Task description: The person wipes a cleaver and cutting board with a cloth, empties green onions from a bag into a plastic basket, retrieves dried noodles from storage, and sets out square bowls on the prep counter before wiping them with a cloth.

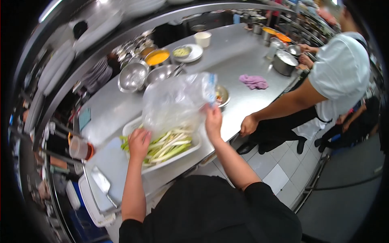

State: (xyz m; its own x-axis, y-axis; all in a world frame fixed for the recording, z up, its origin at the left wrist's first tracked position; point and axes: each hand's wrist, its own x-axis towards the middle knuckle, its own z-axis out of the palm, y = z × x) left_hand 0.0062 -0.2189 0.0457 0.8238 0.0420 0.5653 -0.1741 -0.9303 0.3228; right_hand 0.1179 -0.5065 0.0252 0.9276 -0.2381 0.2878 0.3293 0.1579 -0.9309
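The right hand point(213, 120) is closed on the right edge of a clear plastic bag point(172, 103), which spreads above the far part of a white tray point(197, 143) of green-and-white stalks point(170, 146). The left hand point(139, 144) is partly curled at the bag's lower left edge; its grip cannot be determined. The tray stands on a steel worktable point(239, 52), right of a metal turner point(101, 180).

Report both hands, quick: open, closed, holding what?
Left hand: at the near edge of the plastic bag; whether it grips can't be told.
Right hand: closed, holding the plastic bag near its blue-marked end.
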